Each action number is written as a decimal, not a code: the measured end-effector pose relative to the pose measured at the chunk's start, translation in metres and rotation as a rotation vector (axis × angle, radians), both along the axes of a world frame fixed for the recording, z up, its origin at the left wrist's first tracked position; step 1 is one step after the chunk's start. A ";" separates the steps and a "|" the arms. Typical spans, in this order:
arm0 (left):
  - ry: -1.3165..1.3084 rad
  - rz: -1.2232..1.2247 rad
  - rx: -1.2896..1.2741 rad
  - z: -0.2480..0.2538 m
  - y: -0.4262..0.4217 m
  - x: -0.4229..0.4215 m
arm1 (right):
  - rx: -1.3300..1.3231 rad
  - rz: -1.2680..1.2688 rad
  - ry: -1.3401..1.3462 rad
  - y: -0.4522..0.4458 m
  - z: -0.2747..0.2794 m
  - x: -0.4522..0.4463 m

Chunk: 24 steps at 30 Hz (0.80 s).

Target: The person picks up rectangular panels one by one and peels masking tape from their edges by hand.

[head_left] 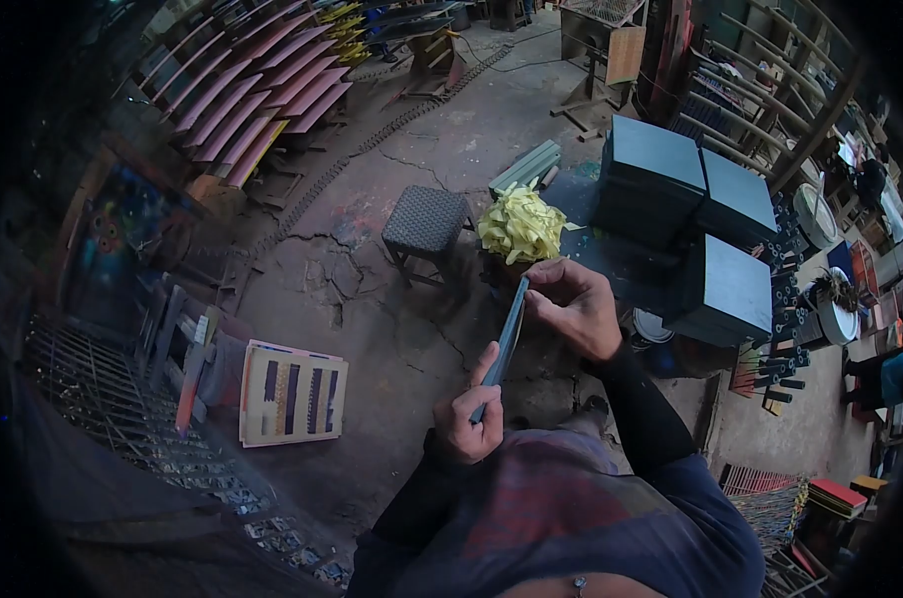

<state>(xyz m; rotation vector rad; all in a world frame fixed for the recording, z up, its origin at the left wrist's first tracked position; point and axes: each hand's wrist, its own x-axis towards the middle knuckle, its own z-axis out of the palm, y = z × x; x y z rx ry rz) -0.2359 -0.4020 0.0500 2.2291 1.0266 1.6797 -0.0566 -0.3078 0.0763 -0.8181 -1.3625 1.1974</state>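
Left hand (pixel 470 420) and right hand (pixel 583 305) grip a thin board (pixel 506 344), probably light and stiff, best held by its ends.

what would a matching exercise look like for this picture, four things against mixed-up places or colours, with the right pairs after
Things:
1. thin piece
2. stool
3. ragged heap
4. pale board

Places, colours or states:
A. yellow, just beyond the right hand
B. left side of the picture, striped in dark and gold
C. blue-grey, held by the left hand and right hand together
D. woven seat, standing on the floor

Right pairs: 1-C, 2-D, 3-A, 4-B
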 end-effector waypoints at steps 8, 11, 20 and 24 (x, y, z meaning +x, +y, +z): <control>-0.009 -0.056 -0.105 -0.006 -0.006 -0.002 | 0.072 -0.053 -0.065 0.001 -0.001 -0.002; -0.003 -0.065 -0.103 -0.009 -0.008 -0.001 | 0.173 -0.136 -0.181 0.003 -0.007 0.001; -0.072 -0.028 -0.123 -0.009 -0.008 0.002 | -0.001 -0.001 0.055 -0.002 -0.001 -0.002; -0.065 -0.025 -0.119 -0.010 -0.008 0.006 | -0.004 -0.052 -0.028 -0.001 -0.001 -0.001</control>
